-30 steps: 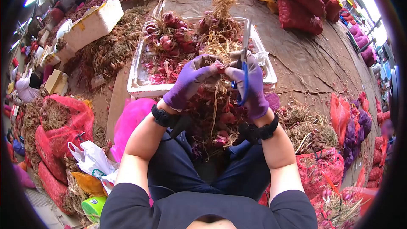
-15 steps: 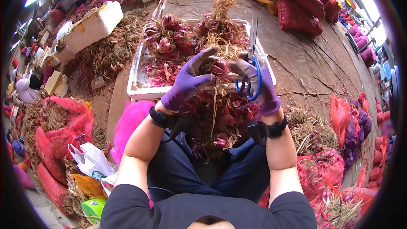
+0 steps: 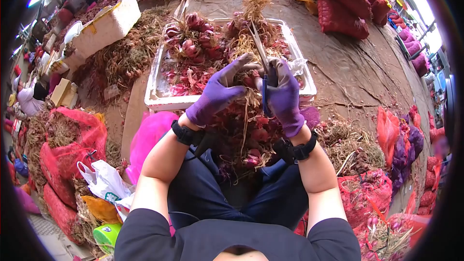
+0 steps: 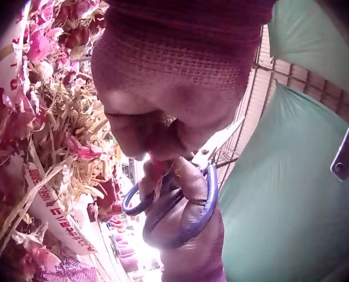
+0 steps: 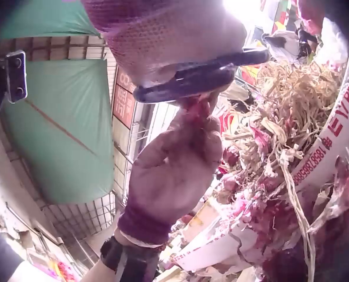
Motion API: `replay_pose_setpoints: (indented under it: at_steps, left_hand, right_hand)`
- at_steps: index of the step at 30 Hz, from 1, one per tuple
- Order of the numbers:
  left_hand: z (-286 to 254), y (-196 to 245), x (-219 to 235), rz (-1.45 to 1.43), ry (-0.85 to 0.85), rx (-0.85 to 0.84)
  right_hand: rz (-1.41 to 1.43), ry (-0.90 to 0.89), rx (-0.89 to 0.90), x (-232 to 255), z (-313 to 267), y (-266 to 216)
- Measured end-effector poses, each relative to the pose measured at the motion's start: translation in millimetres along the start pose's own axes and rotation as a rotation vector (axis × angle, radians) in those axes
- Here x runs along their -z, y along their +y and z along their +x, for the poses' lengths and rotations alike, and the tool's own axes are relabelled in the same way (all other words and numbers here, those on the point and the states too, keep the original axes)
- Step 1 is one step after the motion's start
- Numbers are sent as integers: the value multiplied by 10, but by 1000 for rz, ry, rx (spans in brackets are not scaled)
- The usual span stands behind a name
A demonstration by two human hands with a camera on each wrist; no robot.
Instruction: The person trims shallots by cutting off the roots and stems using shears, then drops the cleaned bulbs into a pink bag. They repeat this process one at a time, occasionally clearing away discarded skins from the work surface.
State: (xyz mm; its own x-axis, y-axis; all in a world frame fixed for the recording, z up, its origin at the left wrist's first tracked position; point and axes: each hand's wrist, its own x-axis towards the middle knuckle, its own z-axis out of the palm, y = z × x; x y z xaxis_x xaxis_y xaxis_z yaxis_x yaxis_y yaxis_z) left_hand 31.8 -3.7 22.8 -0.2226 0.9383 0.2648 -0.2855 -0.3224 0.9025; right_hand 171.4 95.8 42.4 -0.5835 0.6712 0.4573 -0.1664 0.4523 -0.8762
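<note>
Both hands wear purple gloves with greyish palms. My left hand (image 3: 217,89) pinches a small reddish shallot (image 4: 157,166) between thumb and fingers, mostly hidden by the gloves. Close beside it, my right hand (image 3: 284,94) holds scissors (image 3: 259,46) with blue handles, and its fingertips meet the shallot too. The blades point up and away, over the white foam tray (image 3: 166,102). In the left wrist view the blue handle loops (image 4: 210,200) hang round the right fingers. Inside the tray lie a bunch of shallots (image 3: 191,46), dry stalks (image 3: 253,5) and loose red skins.
Shallots and skins (image 3: 256,135) are heaped between my knees. A pink mesh bag (image 3: 152,135) and a white plastic bag (image 3: 104,181) lie on the left. Dry stalks (image 3: 355,145) and a red net sack (image 3: 365,191) are on the right. Full red sacks (image 3: 340,12) stand farther back.
My right hand swung out right with the scissors, baring the shallot, then came back in against the left hand. The blades now lean up and left. The left hand stayed nearly in place.
</note>
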Motion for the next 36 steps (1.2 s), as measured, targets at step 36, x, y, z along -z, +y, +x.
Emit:
replay_pose_setpoints:
  at_steps: [36]
  left_hand:
    - [47, -6, 125, -312, -12, -64]
  right_hand:
    - [207, -211, -241, 156, 94, -128]
